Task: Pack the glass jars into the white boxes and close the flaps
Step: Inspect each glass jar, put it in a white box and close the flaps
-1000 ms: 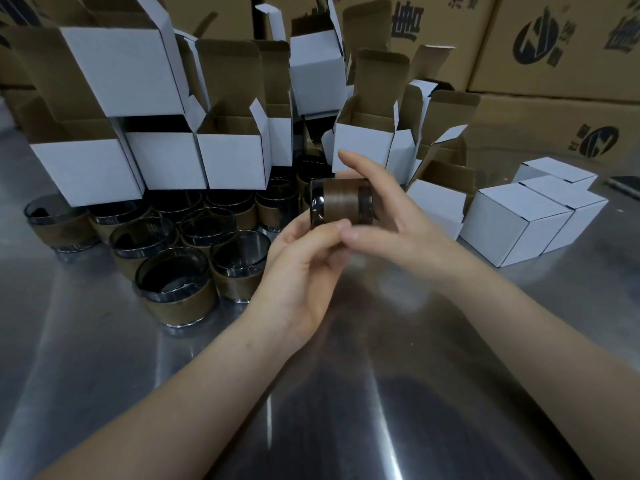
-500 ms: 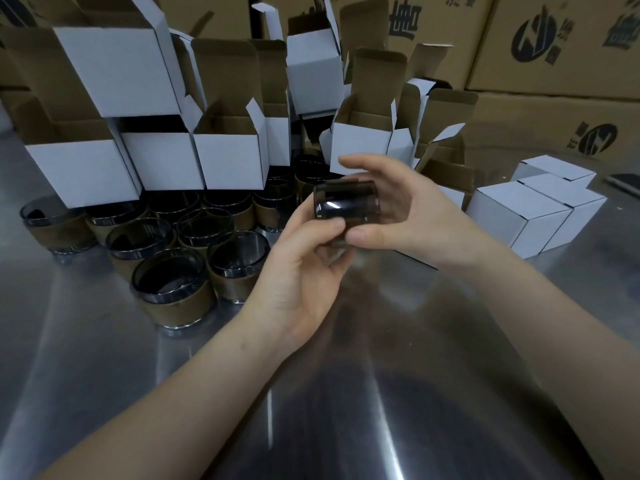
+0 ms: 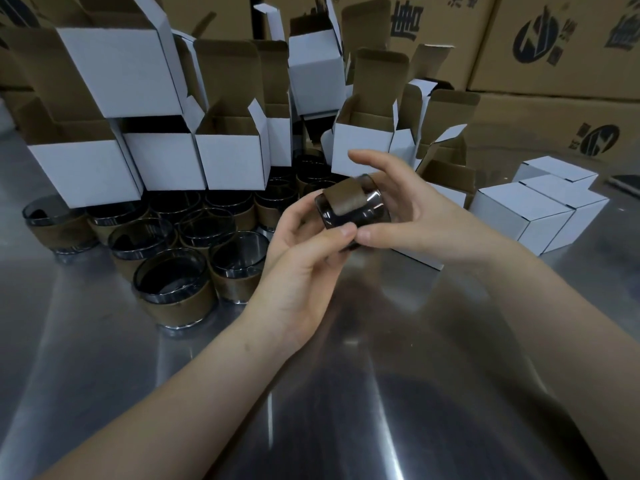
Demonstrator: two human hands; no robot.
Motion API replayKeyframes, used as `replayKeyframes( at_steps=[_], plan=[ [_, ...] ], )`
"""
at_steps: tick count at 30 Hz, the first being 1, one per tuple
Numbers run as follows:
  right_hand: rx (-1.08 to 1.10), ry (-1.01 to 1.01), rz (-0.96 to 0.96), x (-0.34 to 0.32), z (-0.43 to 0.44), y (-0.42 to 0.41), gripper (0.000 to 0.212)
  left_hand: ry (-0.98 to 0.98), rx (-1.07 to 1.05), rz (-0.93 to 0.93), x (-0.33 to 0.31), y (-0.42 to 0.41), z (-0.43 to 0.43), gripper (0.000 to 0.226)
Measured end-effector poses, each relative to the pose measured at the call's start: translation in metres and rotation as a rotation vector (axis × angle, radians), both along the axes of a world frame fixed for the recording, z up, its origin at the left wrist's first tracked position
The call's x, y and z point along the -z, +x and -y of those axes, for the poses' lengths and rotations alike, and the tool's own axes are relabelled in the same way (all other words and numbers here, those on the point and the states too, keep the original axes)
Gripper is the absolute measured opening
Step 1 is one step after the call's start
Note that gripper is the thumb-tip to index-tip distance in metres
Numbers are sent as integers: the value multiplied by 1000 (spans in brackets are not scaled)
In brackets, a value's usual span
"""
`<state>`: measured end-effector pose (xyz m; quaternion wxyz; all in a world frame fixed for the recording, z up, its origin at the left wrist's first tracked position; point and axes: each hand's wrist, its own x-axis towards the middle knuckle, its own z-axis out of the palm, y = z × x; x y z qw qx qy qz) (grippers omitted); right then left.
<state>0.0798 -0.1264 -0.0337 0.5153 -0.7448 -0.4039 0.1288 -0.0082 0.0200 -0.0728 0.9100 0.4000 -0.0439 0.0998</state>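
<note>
glass jar [image 3: 353, 207], dark and with a brown paper band [image 3: 346, 200] round it, is held in the air on its side, above the shiny metal surface [image 3: 346, 393] and in front of the person. the left hand [image 3: 298, 258] pinches its near edge, with the fingers [image 3: 341, 233] curled on the glass. the right hand [image 3: 426, 216] cups the jar from the far side with the thumb pressed under it. its index finger is lifted straight and free above the jar, and its other fingers are hidden behind the glass.

a little further, on the left, the other jars [image 3: 173, 289] stand upright and close together on the surface, many of them touching. behind them are the open white boxes [image 3: 235, 161], stacked loosely with the flaps up, some of them resting on the jars. to the right stand the closed white boxes [image 3: 519, 216], and brown cartons [image 3: 554, 46] make the back wall.

i think the jar is being looked at or turned before it goes into a box. the hold is mostly by fingertips on smooth glass, so the jar could slip and fall on the hard metal. the paper band could also slide off if it is loose. when a box is pulled from the stack, the boxes that lean on it may fall down onto the standing jars and knock them over.
</note>
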Motion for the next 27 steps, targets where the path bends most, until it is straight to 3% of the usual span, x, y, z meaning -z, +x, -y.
replayKeyframes(
  at_steps=[5, 9, 13, 17, 21, 24, 27],
  plan=[
    [-21, -26, -219, 4, -1, 0, 74, 21, -111, 33, 0, -1, -1, 60],
    [-53, 59, -323, -2, -4, -2, 54, 175, -190, 77, 3, -2, 4, 61],
    [81, 143, -103, -6, -7, -11, 42, 408, -287, 140, 5, -6, 9, 63],
    [238, 321, 235, -19, -6, -19, 36, 497, -296, 114, 5, -7, 10, 74],
    [415, 526, 449, -31, 10, -15, 21, 624, -327, 44, 7, -7, 11, 60],
    [613, 426, 535, -34, 25, -6, 21, 749, -329, 40, 11, -7, 11, 48],
    [659, 248, 477, -32, 28, 0, 37, 832, -334, 33, 16, -8, 13, 47]
  ],
)
